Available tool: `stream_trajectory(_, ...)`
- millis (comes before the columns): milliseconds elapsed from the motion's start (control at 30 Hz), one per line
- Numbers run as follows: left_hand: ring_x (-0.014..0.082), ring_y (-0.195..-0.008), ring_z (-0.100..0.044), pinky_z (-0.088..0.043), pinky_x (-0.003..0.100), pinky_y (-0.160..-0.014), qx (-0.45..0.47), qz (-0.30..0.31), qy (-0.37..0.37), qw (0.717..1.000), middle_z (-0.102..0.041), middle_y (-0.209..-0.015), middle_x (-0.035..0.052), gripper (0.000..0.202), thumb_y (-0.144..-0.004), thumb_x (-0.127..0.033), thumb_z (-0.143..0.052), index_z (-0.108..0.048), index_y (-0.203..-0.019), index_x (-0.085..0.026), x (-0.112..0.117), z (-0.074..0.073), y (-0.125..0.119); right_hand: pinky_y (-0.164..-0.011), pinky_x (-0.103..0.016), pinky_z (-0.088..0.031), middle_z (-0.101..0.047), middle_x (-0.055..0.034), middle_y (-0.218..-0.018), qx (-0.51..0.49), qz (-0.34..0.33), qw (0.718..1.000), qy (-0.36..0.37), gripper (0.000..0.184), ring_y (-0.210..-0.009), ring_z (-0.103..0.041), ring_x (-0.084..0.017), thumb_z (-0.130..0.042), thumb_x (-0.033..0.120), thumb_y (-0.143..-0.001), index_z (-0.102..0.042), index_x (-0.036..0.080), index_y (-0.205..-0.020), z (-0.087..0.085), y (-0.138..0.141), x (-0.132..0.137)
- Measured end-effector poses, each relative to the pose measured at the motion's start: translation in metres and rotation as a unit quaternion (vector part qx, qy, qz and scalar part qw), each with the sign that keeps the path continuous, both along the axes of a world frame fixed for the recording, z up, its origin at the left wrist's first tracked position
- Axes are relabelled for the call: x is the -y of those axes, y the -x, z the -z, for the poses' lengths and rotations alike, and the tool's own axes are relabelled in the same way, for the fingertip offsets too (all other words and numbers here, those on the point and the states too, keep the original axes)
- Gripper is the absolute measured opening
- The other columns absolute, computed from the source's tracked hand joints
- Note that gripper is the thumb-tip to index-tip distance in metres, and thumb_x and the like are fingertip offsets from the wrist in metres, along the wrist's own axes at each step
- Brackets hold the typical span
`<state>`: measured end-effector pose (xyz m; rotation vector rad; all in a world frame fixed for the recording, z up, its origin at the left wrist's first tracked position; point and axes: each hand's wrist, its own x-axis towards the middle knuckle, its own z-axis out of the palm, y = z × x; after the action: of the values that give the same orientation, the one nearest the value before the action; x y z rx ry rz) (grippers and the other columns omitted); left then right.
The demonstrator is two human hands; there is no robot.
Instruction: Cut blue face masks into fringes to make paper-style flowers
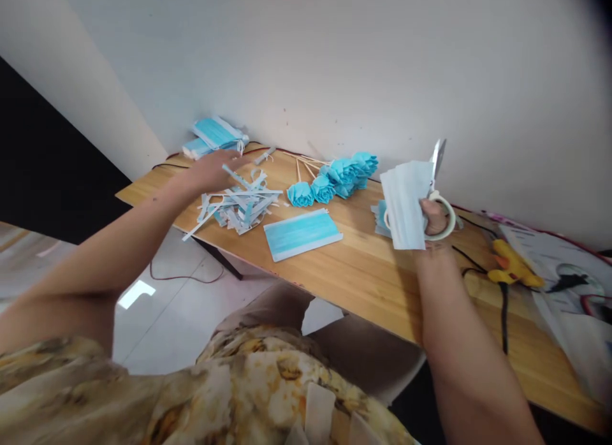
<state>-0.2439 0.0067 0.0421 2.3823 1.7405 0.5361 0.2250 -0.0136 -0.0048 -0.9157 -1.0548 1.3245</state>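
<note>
My left hand reaches over a loose heap of cut face mask strips, its fingers stretched out. One strip stands up close to the fingers; whether it touches them I cannot tell. My right hand holds white-handled scissors, blades pointing up and away, together with a pale pleated face mask piece. Behind that piece, more blue mask pieces lie on the table. A flat blue face mask rests between my hands near the front edge.
Blue mask-fabric roses on wooden sticks lie by the wall. Stacked face masks sit at the back left of the wooden table. To the right are a yellow glue gun with a black cord and a white sheet.
</note>
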Motion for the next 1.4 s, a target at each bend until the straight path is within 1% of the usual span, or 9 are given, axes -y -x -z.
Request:
stream_trajectory(133,0.0368,-0.133,-0.051,-0.038,0.051,-0.112,-0.088,-0.001,-0.057,0.995,-0.056,-0.144,0.0175,0.056,-0.086,-0.022,-0.049,-0.057,-0.14,-0.013,0.018,-0.023,-0.003,-0.046,-0.032,-0.053,-0.073,-0.0014,-0.071,0.028,0.02,0.999,-0.008,0.048,-0.056,-0.065,-0.02,-0.077,0.057,-0.054,-0.069,0.025,-0.089,-0.002,0.006,0.005)
stream_trajectory(267,0.0295,-0.126,-0.057,-0.041,0.044,-0.112,0.015,0.036,-0.131,0.991,-0.067,-0.131,0.0081,0.041,-0.09,-0.021,-0.046,-0.068,-0.124,-0.015,0.038,-0.052,-0.063,-0.054,-0.033,-0.057,-0.073,-0.0032,-0.075,0.033,0.032,0.999,-0.014,0.051,-0.066,-0.069,-0.022,-0.08,0.058,-0.055,-0.069,0.021,-0.089,-0.004,0.012,0.007)
stream_trajectory(400,0.0243,-0.104,-0.067,-0.051,0.041,-0.098,0.203,0.119,0.039,0.971,-0.073,-0.121,0.0054,0.037,-0.089,-0.041,-0.059,-0.072,-0.119,-0.023,0.046,-0.047,-0.139,-0.051,-0.031,-0.053,-0.069,-0.0025,-0.07,0.046,0.034,0.998,-0.039,0.051,-0.061,-0.064,-0.019,-0.078,0.062,-0.056,-0.067,0.02,-0.084,-0.006,0.014,0.006)
stream_trajectory(600,0.0308,-0.119,-0.062,-0.051,0.044,-0.098,0.462,0.231,0.37,0.773,-0.067,-0.133,0.0123,0.059,-0.078,-0.053,-0.075,-0.066,-0.127,-0.023,0.017,0.003,-0.244,-0.053,-0.028,-0.048,-0.064,0.0001,-0.076,0.06,0.012,0.994,-0.093,0.048,-0.06,-0.056,-0.014,-0.079,0.056,-0.067,-0.064,0.021,-0.095,-0.013,0.017,0.007)
stream_trajectory(667,0.0288,-0.112,-0.065,-0.051,0.042,-0.096,0.534,0.228,0.406,0.706,-0.07,-0.125,0.0137,0.054,-0.077,-0.052,-0.077,-0.069,-0.118,-0.018,0.005,0.014,-0.268,-0.057,-0.028,-0.049,-0.064,0.0002,-0.081,0.074,0.037,0.989,-0.126,0.047,-0.064,-0.056,-0.014,-0.08,0.054,-0.067,-0.063,0.021,-0.096,-0.016,0.017,0.007)
stream_trajectory(733,0.0263,-0.105,-0.067,-0.052,0.04,-0.094,0.584,0.19,0.394,0.684,-0.073,-0.118,0.0132,0.044,-0.076,-0.044,-0.079,-0.07,-0.109,-0.016,-0.004,0.019,-0.281,-0.061,-0.029,-0.05,-0.064,0.0,-0.083,0.092,0.062,0.984,-0.141,0.048,-0.07,-0.057,-0.015,-0.08,0.055,-0.067,-0.062,0.023,-0.096,-0.018,0.017,0.005)
stream_trajectory(1100,0.028,-0.109,-0.067,-0.056,0.04,-0.088,0.555,0.167,0.175,0.796,-0.072,-0.113,0.0111,0.045,-0.082,-0.046,-0.068,-0.058,-0.116,-0.018,-0.028,0.022,-0.261,-0.053,-0.026,-0.047,-0.056,0.0039,-0.073,0.131,0.124,0.981,-0.069,0.057,-0.057,-0.05,-0.012,-0.08,0.054,-0.068,-0.062,0.027,-0.116,-0.01,0.018,-0.005)
stream_trajectory(1233,0.0273,-0.117,-0.063,-0.057,0.038,-0.087,0.536,0.134,0.097,0.828,-0.07,-0.12,0.0074,0.04,-0.09,-0.048,-0.058,-0.053,-0.123,-0.026,-0.04,0.006,-0.25,-0.05,-0.025,-0.043,-0.059,0.0033,-0.07,0.194,0.126,0.971,-0.059,0.052,-0.054,-0.05,-0.011,-0.07,0.056,-0.077,-0.063,0.024,-0.118,-0.012,0.008,-0.008)
stream_trajectory(1400,0.0234,-0.087,-0.07,-0.055,0.034,-0.061,0.568,0.134,0.13,0.802,-0.072,-0.116,0.003,0.023,-0.09,-0.044,-0.058,-0.055,-0.107,-0.028,-0.033,-0.023,-0.248,-0.067,-0.027,-0.044,-0.074,-0.0043,-0.096,0.52,0.077,0.845,-0.102,0.041,-0.08,-0.065,-0.019,-0.068,0.035,-0.082,-0.064,0.021,-0.12,-0.037,0.0,0.012)
